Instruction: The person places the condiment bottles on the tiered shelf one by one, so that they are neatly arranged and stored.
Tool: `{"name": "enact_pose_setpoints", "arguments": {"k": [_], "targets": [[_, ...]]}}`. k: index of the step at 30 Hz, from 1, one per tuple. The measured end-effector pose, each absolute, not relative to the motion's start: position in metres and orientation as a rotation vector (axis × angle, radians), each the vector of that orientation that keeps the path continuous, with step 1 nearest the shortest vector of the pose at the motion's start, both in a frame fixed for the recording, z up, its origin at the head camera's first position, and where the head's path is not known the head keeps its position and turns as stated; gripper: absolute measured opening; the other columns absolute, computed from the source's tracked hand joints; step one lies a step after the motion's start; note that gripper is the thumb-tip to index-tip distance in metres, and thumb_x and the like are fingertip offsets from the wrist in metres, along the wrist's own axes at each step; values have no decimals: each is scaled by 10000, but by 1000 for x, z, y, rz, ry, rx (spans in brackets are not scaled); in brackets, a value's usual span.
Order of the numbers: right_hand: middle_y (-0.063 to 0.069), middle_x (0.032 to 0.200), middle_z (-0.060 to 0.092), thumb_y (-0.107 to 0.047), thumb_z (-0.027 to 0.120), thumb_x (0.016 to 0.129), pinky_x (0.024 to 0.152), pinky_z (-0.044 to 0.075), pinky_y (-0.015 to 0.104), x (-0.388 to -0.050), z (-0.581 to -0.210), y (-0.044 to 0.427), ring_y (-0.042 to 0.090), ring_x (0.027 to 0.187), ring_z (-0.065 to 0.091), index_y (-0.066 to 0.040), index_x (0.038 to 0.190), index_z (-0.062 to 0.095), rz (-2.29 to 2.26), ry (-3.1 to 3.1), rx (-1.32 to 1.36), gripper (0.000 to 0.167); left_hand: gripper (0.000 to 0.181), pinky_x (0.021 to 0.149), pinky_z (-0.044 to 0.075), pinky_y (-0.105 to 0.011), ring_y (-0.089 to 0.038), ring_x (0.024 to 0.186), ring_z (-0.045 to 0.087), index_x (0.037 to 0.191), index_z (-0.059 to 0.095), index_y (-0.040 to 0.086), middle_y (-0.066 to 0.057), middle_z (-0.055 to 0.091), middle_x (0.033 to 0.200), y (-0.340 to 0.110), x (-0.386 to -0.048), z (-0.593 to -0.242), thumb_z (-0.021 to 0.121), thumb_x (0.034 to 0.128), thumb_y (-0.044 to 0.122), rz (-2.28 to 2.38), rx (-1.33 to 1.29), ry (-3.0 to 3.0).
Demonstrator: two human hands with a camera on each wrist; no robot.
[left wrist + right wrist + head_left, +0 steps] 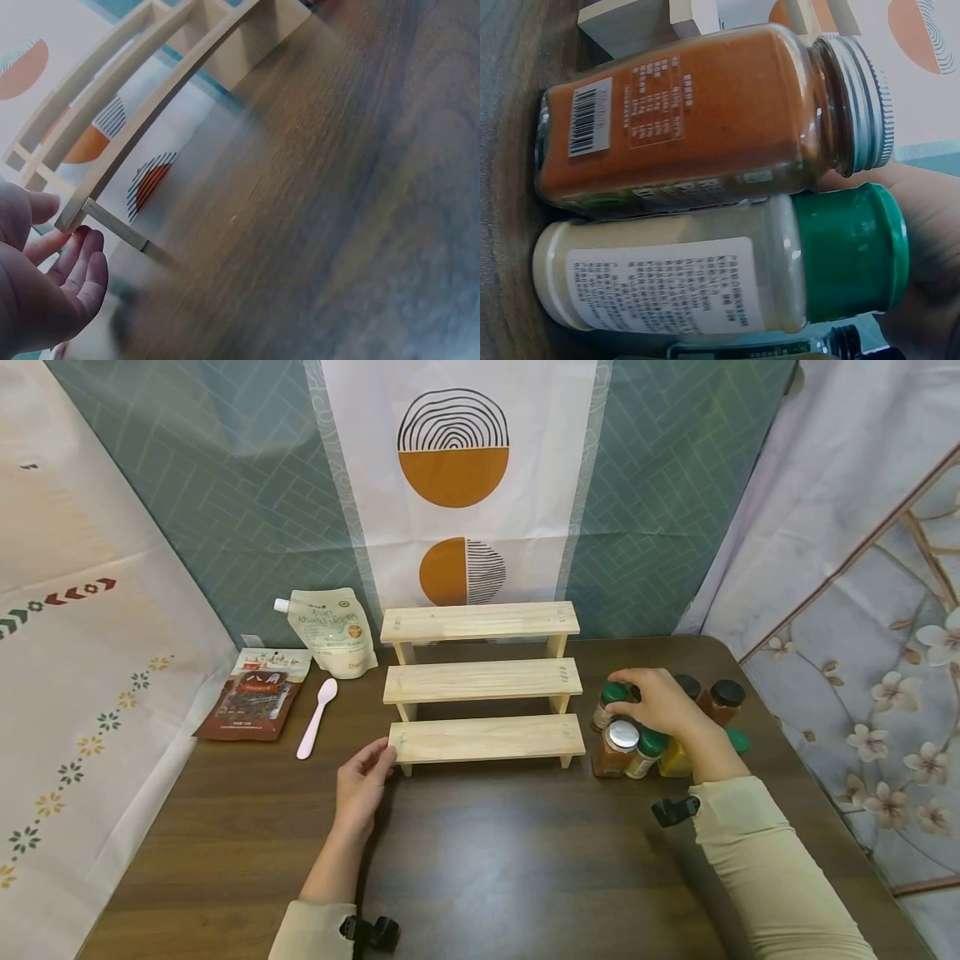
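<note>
A three-step wooden rack point(486, 739) stands mid-table. My left hand point(362, 785) grips the left end of its lowest step, thumb and index finger at the corner point(71, 214). On the right, my right hand point(663, 702) reaches over a group of spice jars and pinches the green cap of a jar point(602, 717) at the group's back left. In front of that hand stand a silver-lidded jar of orange-red powder point(617, 750) and a green-capped jar of pale powder point(667, 277). The right fingertips are hidden in the right wrist view.
A yellow jar point(675, 762), dark-capped jars point(725, 697) and another green cap point(738, 741) sit under and beyond the right forearm. Left of the rack lie a pink spoon point(317, 718) and a brown spice packet point(253, 697). A spouted pouch point(333, 635) stands behind them against the cloth backdrop.
</note>
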State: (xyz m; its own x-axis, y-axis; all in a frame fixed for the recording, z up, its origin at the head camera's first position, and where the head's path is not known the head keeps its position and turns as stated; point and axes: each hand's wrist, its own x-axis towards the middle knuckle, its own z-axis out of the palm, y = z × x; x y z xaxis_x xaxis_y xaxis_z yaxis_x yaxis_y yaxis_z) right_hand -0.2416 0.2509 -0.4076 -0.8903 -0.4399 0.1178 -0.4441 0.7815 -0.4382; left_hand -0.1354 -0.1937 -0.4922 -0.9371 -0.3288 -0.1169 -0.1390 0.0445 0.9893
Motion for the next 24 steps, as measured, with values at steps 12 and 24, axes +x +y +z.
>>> {"name": "enact_pose_setpoints", "arguments": {"k": [12,24], "targets": [[210,1110,694,-181,794,899,878,530,580,-241,-387,250,414,1038,642,54,1295,628,779,-2728,713,489,310,747,589,-227,-94,811,671,1252,662,-71,-121,695,1027,-188,-137,-489,682,968,52,-2041,498,-2066],[219,1096,691,-146,801,886,823,517,563,-241,-352,243,395,979,640,61,1264,644,766,-2524,691,459,361,694,572,-203,-72,772,657,1263,678,-24,-141,708,1025,-187,-143,-490,752,920,65,-1983,483,-2104]]}}
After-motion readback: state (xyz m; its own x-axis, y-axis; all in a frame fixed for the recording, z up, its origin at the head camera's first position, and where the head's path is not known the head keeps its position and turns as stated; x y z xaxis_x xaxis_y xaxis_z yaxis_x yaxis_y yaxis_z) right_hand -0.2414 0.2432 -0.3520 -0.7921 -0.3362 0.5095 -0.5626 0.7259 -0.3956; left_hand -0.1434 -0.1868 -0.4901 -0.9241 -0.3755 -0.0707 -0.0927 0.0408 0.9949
